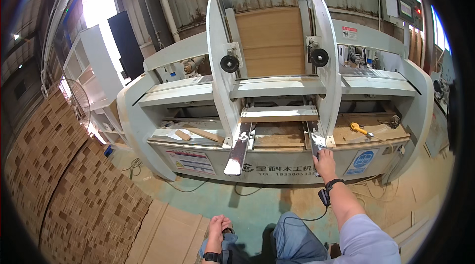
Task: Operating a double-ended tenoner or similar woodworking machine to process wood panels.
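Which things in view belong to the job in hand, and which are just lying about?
In use, apparently:
right hand, at the right rail
left rail
white-topped board
machine

Lying about, apparently:
yellow tool
wood stick
small wood block

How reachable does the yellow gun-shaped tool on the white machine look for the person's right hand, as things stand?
Probably yes: the right hand is at a dark metal rail, and the yellow gun-shaped tool lies beyond it, to the right; nothing seems to stand between.
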A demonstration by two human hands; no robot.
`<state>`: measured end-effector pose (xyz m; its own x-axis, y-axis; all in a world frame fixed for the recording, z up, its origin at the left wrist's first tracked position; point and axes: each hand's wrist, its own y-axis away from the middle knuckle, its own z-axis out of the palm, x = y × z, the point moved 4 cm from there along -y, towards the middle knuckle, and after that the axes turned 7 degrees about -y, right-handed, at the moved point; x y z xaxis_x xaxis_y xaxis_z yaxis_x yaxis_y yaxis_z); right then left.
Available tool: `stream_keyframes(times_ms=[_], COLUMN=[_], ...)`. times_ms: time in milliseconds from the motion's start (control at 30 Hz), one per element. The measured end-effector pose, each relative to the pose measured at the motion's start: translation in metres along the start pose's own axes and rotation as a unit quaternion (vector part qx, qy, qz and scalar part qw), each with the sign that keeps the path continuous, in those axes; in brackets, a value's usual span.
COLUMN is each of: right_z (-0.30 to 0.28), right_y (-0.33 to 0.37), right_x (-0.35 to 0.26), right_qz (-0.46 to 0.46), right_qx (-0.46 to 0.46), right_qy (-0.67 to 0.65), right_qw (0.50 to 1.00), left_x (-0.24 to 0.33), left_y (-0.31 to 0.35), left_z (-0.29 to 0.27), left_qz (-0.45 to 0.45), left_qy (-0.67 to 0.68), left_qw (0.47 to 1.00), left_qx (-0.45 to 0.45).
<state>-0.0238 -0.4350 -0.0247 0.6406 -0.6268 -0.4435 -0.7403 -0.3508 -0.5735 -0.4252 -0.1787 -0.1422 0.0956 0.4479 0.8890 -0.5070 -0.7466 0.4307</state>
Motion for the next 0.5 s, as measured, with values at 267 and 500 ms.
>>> stream_keyframes(times_ms=[267,500], right_z=[-0.0017,-0.0014], right_y=[-0.0009,-0.0006], right_x=[-0.0016,-0.0023], right_qz=[0.005,-0.012], right_qx=[-0.006,0.003], right_qy=[0.007,0.009], right_qw=[1.000,1.000], left_x=[-0.0059,0.0012], left_y=[-0.0033,0.0020], left_z=[-0.0027,0.0014], left_qz=[0.007,0.004], left_qy=[-0.010,-0.011], left_qw=[1.000,1.000], left_qx=[-0.020,-0.006])
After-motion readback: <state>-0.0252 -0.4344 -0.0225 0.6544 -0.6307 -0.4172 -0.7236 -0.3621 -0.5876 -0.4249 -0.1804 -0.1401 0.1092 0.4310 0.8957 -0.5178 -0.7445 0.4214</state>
